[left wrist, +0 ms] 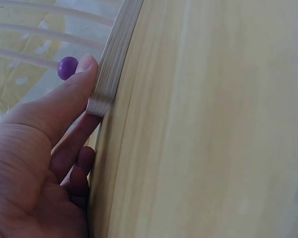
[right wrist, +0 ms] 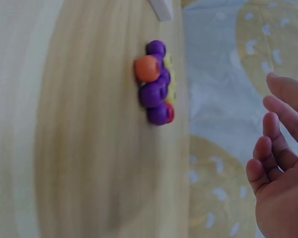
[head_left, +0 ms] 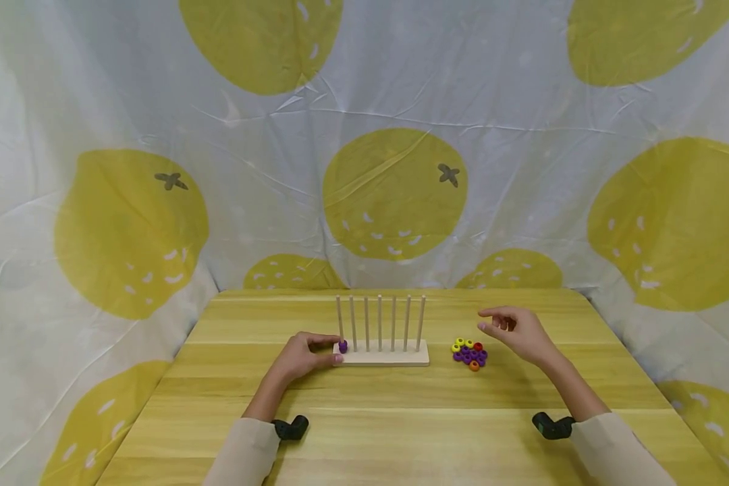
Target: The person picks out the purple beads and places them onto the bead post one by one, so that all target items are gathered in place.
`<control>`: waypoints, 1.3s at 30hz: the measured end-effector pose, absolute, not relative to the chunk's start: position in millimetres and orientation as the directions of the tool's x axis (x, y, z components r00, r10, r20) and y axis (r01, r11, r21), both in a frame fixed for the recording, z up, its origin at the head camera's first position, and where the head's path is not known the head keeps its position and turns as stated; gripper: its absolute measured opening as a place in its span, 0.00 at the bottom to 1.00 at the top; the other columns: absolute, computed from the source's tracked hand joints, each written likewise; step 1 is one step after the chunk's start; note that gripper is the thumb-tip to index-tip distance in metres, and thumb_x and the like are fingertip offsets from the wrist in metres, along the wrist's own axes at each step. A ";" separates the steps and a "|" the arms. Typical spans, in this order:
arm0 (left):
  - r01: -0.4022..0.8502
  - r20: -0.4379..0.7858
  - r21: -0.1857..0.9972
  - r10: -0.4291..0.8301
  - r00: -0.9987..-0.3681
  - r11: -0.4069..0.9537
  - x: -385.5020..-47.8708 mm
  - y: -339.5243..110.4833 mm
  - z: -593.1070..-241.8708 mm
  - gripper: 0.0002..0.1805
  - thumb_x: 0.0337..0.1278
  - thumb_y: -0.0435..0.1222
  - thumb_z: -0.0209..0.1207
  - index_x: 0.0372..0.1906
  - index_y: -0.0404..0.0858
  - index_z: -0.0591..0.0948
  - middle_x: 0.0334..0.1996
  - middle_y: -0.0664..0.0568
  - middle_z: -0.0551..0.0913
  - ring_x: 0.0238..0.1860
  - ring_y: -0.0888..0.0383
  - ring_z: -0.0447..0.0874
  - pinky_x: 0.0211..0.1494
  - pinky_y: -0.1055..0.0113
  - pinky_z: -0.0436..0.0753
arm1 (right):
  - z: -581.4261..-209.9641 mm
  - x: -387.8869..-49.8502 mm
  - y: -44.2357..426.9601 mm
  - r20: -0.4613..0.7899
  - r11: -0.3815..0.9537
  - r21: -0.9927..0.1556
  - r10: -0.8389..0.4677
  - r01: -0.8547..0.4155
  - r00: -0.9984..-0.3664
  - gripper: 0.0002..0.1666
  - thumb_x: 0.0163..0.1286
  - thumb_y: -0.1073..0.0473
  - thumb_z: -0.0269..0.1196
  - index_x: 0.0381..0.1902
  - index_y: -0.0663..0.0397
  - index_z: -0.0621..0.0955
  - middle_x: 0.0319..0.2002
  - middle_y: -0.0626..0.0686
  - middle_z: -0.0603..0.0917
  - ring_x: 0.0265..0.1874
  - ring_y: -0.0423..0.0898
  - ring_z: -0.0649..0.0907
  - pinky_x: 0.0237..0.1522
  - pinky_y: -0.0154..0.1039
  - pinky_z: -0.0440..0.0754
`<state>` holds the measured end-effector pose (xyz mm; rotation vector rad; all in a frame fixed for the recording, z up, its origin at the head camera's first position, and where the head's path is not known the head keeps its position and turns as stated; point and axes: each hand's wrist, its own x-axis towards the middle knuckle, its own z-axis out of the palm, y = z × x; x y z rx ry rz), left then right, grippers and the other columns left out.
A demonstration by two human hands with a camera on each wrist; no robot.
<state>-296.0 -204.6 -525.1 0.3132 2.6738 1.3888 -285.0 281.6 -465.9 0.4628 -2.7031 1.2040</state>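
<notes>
A pale wooden peg rack (head_left: 381,360) with a row of several upright rods stands on the table. Purple beading (head_left: 343,347) sits low on its leftmost rod; in the left wrist view one purple bead (left wrist: 67,68) shows beside the thumb. My left hand (head_left: 304,356) grips the rack's left end between thumb and fingers. To the right of the rack lies a cluster of purple, yellow, red and orange beads (head_left: 466,357). My right hand (head_left: 518,332) hovers just right of that cluster, fingers loosely bent and holding nothing, apart from the beads (right wrist: 153,94) in the right wrist view.
The wooden table (head_left: 401,432) reaches back to a hanging cloth (head_left: 267,196) printed with yellow fruit. Dark wrist-worn devices (head_left: 291,428) sit at both sleeve cuffs.
</notes>
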 end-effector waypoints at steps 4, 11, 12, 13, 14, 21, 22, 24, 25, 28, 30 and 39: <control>0.124 -0.011 0.817 0.229 -0.973 0.563 -296.2 -205.3 -524.8 0.26 0.49 0.53 0.77 0.56 0.57 0.88 0.61 0.54 0.85 0.69 0.43 0.76 0.72 0.43 0.74 | -479.8 -284.8 288.6 0.223 0.639 -0.706 -0.208 -0.305 -0.952 0.22 0.72 0.47 0.69 0.55 0.55 0.87 0.30 0.50 0.80 0.25 0.43 0.72 0.25 0.35 0.70; 0.141 0.001 0.815 0.242 -0.970 0.561 -296.9 -204.3 -526.3 0.25 0.50 0.54 0.77 0.56 0.58 0.88 0.61 0.54 0.85 0.68 0.45 0.78 0.71 0.44 0.75 | -498.2 -282.7 299.8 0.211 0.634 -0.716 -0.204 -0.293 -0.956 0.23 0.72 0.49 0.69 0.56 0.59 0.86 0.31 0.50 0.80 0.24 0.42 0.72 0.25 0.34 0.70; 0.143 0.003 0.816 0.243 -0.970 0.560 -297.0 -204.3 -526.7 0.25 0.50 0.54 0.77 0.56 0.58 0.88 0.61 0.54 0.85 0.68 0.45 0.78 0.71 0.44 0.76 | -500.2 -282.3 301.0 0.209 0.634 -0.716 -0.204 -0.292 -0.956 0.22 0.72 0.49 0.69 0.55 0.59 0.86 0.31 0.50 0.80 0.24 0.42 0.72 0.25 0.34 0.70; 0.144 0.004 0.817 0.244 -0.970 0.559 -296.9 -204.3 -527.1 0.25 0.50 0.54 0.77 0.56 0.58 0.88 0.61 0.53 0.85 0.68 0.44 0.78 0.71 0.44 0.76 | -502.0 -281.8 302.2 0.204 0.634 -0.717 -0.205 -0.289 -0.957 0.22 0.72 0.50 0.69 0.55 0.59 0.86 0.31 0.50 0.80 0.24 0.41 0.72 0.25 0.34 0.71; 0.142 0.003 0.818 0.243 -0.970 0.557 -296.9 -204.3 -527.3 0.25 0.50 0.54 0.77 0.56 0.58 0.88 0.61 0.53 0.85 0.68 0.45 0.78 0.71 0.44 0.76 | -503.6 -281.3 303.2 0.199 0.635 -0.718 -0.206 -0.285 -0.958 0.22 0.71 0.50 0.69 0.55 0.59 0.86 0.31 0.50 0.81 0.24 0.41 0.72 0.26 0.34 0.71; 0.138 0.006 0.819 0.232 -0.973 0.558 -296.8 -204.6 -527.1 0.25 0.48 0.54 0.77 0.55 0.58 0.88 0.61 0.55 0.85 0.68 0.46 0.78 0.71 0.44 0.76 | -511.0 -273.5 307.1 0.128 0.640 -0.735 -0.194 -0.224 -0.973 0.20 0.71 0.53 0.70 0.55 0.60 0.86 0.32 0.50 0.81 0.26 0.40 0.74 0.27 0.34 0.74; 0.139 0.007 0.818 0.232 -0.973 0.558 -296.9 -204.6 -527.0 0.25 0.48 0.54 0.77 0.55 0.58 0.88 0.61 0.55 0.86 0.68 0.46 0.78 0.71 0.44 0.76 | -511.9 -272.3 307.3 0.120 0.639 -0.737 -0.193 -0.218 -0.974 0.20 0.72 0.54 0.69 0.55 0.60 0.86 0.32 0.51 0.81 0.27 0.40 0.74 0.27 0.34 0.74; 0.139 0.007 0.820 0.232 -0.973 0.556 -296.4 -204.6 -526.9 0.26 0.48 0.54 0.78 0.55 0.58 0.88 0.60 0.56 0.86 0.68 0.46 0.78 0.71 0.45 0.75 | -513.7 -270.4 307.4 0.108 0.634 -0.745 -0.191 -0.207 -0.976 0.19 0.72 0.54 0.69 0.55 0.60 0.86 0.33 0.51 0.81 0.27 0.39 0.74 0.27 0.33 0.74; 0.138 0.007 0.821 0.232 -0.973 0.554 -296.5 -204.4 -526.9 0.26 0.48 0.54 0.78 0.55 0.58 0.88 0.60 0.56 0.86 0.68 0.46 0.78 0.72 0.44 0.75 | -514.6 -269.6 307.7 0.104 0.631 -0.749 -0.187 -0.201 -0.977 0.19 0.72 0.55 0.69 0.55 0.59 0.86 0.33 0.51 0.81 0.27 0.39 0.74 0.27 0.33 0.74; 0.131 -0.002 0.824 0.234 -0.972 0.551 -296.6 -204.0 -527.4 0.25 0.48 0.54 0.78 0.55 0.58 0.89 0.60 0.56 0.86 0.68 0.45 0.77 0.72 0.44 0.74 | -516.8 -268.6 308.7 0.111 0.617 -0.758 -0.199 -0.213 -0.974 0.19 0.71 0.56 0.69 0.55 0.60 0.86 0.33 0.52 0.81 0.27 0.39 0.74 0.27 0.33 0.73; 0.130 -0.006 0.825 0.237 -0.971 0.550 -297.0 -204.1 -528.2 0.25 0.48 0.54 0.78 0.55 0.59 0.89 0.60 0.56 0.86 0.69 0.45 0.77 0.72 0.44 0.74 | -518.5 -269.0 309.2 0.119 0.610 -0.760 -0.211 -0.225 -0.970 0.18 0.71 0.57 0.69 0.55 0.61 0.86 0.33 0.52 0.81 0.27 0.38 0.74 0.27 0.33 0.73; 0.137 0.000 0.819 0.239 -0.971 0.558 -298.4 -204.6 -526.9 0.23 0.49 0.54 0.77 0.53 0.61 0.89 0.61 0.55 0.85 0.69 0.44 0.77 0.72 0.43 0.75 | -527.5 -275.5 308.6 0.098 0.603 -0.768 -0.221 -0.215 -0.970 0.18 0.70 0.57 0.71 0.54 0.59 0.86 0.32 0.51 0.81 0.27 0.39 0.75 0.27 0.32 0.73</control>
